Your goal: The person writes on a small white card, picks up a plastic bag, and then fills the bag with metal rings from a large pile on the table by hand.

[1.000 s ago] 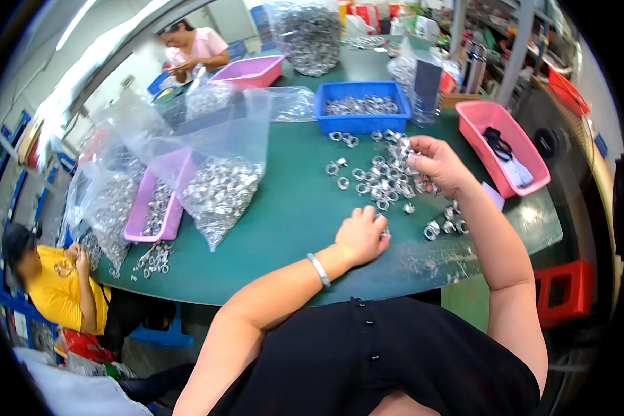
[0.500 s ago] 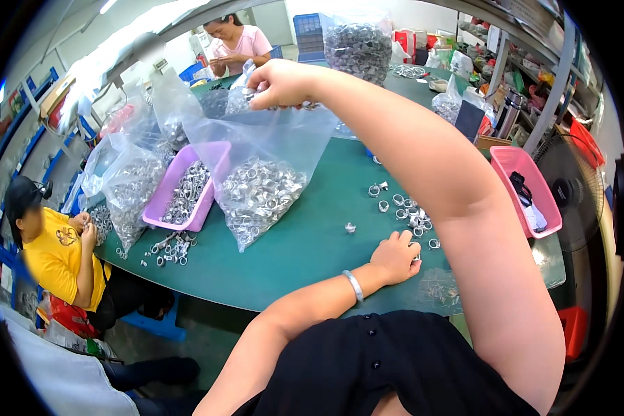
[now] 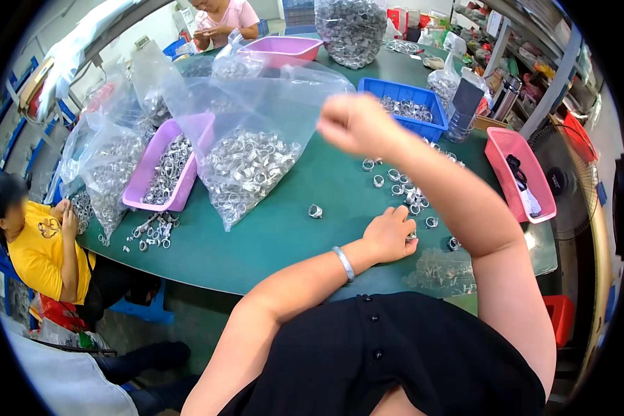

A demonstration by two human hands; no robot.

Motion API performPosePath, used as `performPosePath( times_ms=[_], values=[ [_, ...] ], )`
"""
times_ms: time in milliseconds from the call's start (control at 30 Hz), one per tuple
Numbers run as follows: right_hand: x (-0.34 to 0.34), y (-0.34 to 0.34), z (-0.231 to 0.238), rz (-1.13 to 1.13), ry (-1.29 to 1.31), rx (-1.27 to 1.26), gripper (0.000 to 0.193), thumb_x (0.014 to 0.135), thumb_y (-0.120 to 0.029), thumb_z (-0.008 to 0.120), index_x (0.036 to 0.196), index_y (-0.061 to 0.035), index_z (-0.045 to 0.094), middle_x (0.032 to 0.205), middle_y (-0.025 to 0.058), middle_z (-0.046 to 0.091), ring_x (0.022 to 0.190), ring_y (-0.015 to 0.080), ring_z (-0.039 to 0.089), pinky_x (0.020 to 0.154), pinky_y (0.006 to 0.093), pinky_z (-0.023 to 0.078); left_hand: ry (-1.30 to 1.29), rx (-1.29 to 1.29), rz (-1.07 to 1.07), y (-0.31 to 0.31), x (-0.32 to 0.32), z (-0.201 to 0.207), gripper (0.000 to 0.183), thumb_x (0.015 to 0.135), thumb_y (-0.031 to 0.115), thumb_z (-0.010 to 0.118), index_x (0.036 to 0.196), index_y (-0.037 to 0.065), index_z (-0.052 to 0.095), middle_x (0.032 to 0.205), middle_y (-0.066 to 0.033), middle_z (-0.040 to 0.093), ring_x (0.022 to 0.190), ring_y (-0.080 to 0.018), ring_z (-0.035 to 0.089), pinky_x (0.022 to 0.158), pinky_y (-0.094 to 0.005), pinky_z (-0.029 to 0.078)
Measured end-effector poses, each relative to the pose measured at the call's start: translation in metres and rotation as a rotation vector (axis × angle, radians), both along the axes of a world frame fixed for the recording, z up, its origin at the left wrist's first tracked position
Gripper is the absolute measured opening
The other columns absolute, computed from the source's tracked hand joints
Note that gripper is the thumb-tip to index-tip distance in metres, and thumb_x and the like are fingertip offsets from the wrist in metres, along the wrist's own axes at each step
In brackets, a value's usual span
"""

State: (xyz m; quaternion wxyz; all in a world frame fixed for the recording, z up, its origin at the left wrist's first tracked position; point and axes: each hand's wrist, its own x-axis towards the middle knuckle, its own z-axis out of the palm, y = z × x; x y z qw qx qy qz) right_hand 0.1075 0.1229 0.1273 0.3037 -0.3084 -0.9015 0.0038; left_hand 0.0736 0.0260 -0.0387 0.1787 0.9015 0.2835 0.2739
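Observation:
My left hand [image 3: 391, 236], a bracelet on its wrist, rests on the green table with its fingers closed on a small silver metal ring [image 3: 411, 236]. My right hand [image 3: 353, 125] is raised over the table, right of the large clear plastic bag [image 3: 253, 166] full of similar rings. Its fingers look curled, but blur and angle hide whether they hold anything. Several loose rings [image 3: 416, 197] lie just beyond my left hand. One single ring [image 3: 315, 211] sits apart to its left, and another ring [image 3: 454, 243] lies to its right.
A purple basket [image 3: 135, 195] of rings and more filled bags stand left. At the back are a blue basket [image 3: 433, 130], a pink basket [image 3: 284, 45] and a big full bag [image 3: 351, 31]. A pink basket [image 3: 496, 159] stands right, near a fan [image 3: 568, 177]. Two people work nearby.
My right hand has drawn back from above the far side of the large bag, toward me and to the right. My left hand stays among the rings. The view has shifted slightly.

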Motion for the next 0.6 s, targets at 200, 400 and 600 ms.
performPosePath(
  times_ms=[200, 400, 600],
  values=[
    [-0.012, -0.016, -0.095, 0.306, -0.569, -0.387, 0.043, 0.078, -0.015, 0.063, 0.120, -0.0184, 0.057, 0.118, 0.0090, 0.054, 0.108, 0.0297, 0.053, 0.089, 0.0401, 0.046, -0.026, -0.177, -0.058, -0.004, -0.003, 0.007, 0.022, 0.072, 0.026, 0.065, 0.081, 0.007, 0.061, 0.089, -0.0124, 0.058, 0.089, -0.0304, 0.056, 0.068, -0.0408, 0.049],
    [0.013, 0.002, -0.112, 0.148, -0.640, -0.359, 0.029, 0.072, -0.011, 0.057, 0.101, -0.0104, 0.061, 0.104, 0.0115, 0.060, 0.095, 0.0304, 0.060, 0.080, 0.0424, 0.048, -0.072, -0.130, -0.065, -0.022, -0.040, 0.019, 0.024, 0.069, 0.025, 0.069, 0.082, 0.006, 0.062, 0.094, -0.0120, 0.055, 0.085, -0.0304, 0.057, 0.072, -0.0394, 0.050],
    [0.087, 0.053, -0.109, -0.244, -0.199, -0.356, 0.028, 0.069, -0.019, 0.064, 0.091, -0.0041, 0.062, 0.093, 0.0166, 0.062, 0.090, 0.0339, 0.059, 0.079, 0.0417, 0.048, -0.143, 0.135, 0.037, 0.019, -0.101, 0.114, 0.018, 0.066, 0.015, 0.070, 0.073, 0.005, 0.058, 0.078, -0.0102, 0.054, 0.074, -0.0275, 0.054, 0.065, -0.0362, 0.046]
  ],
)
